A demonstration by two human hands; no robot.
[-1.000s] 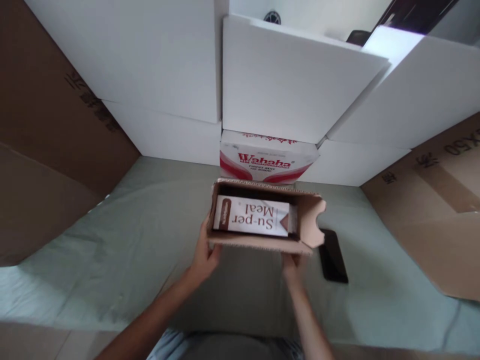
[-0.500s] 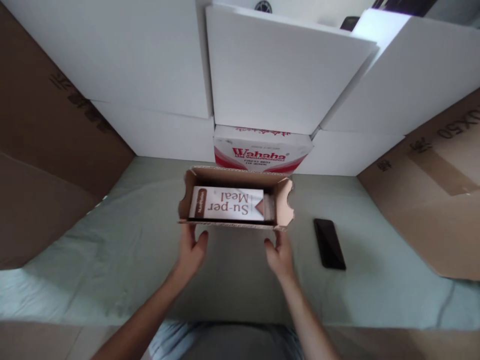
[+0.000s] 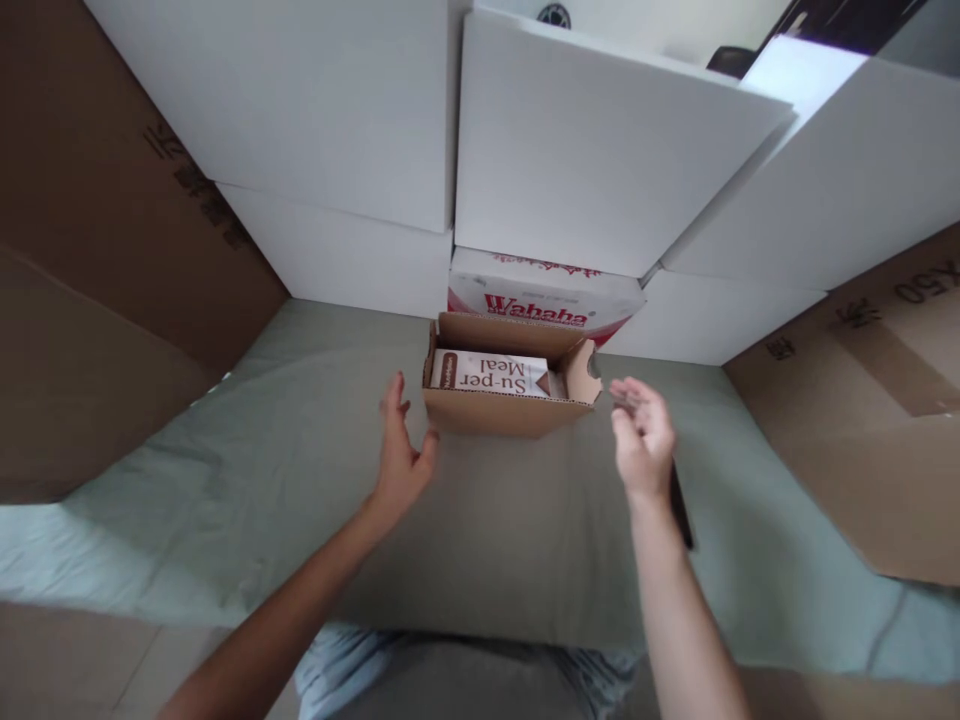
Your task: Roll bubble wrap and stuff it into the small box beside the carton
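Note:
An open-topped brown cardboard box [image 3: 510, 411] rests on the green cloth, against a white and red Wahaha carton [image 3: 544, 290]. Inside it lies a white carton lettered "Su-per Meal" [image 3: 491, 373], its print upside down from my side; something partly hidden sits at its right end. My left hand [image 3: 405, 450] is off the box's left side, thumb and fingers apart, holding nothing. To the right of the box, my right hand [image 3: 645, 430] hovers with fingers loosely spread and slightly curled, also without anything in it. Neither hand touches the box.
A black phone [image 3: 681, 510] lies on the green cloth [image 3: 495, 540], partly covered by my right forearm. White panels [image 3: 577, 140] stand along the back. Large brown cardboard boxes stand at the left [image 3: 112, 330] and right [image 3: 885, 390].
Both hands have let go of the cardboard box and moved apart to its sides. The box now sits on the cloth, where before it was held. The view has shifted slightly.

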